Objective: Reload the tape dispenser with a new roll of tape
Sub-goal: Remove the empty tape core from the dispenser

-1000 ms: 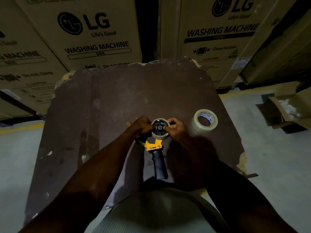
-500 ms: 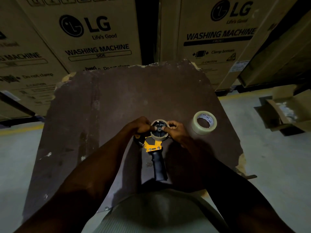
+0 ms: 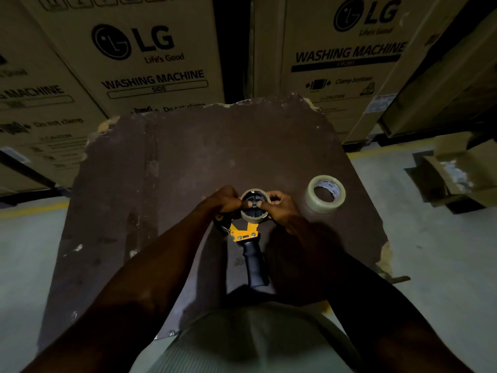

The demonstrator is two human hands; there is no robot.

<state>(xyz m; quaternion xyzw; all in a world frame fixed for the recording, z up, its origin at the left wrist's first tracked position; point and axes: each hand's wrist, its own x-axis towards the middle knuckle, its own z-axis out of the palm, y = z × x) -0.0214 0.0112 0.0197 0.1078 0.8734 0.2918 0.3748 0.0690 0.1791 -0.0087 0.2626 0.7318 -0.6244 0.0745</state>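
A yellow and black tape dispenser (image 3: 246,234) lies on the dark brown table (image 3: 166,168), its black handle (image 3: 254,265) pointing toward me. On its black hub sits a thin, nearly bare cardboard tape core (image 3: 254,214). My left hand (image 3: 224,199) pinches the core's left side and my right hand (image 3: 279,207) pinches its right side, thumbs near the hub's centre. A full roll of clear tape (image 3: 325,193) lies flat on the table to the right, apart from both hands.
Large LG washing machine cartons (image 3: 150,57) stand stacked behind the table. An open cardboard box (image 3: 462,170) sits on the grey floor at the right. The table's edges are chipped, and its right edge runs just beyond the tape roll.
Both hands have stayed on the core at the dispenser's hub; only the fingers have shifted slightly. The tape roll has not moved.
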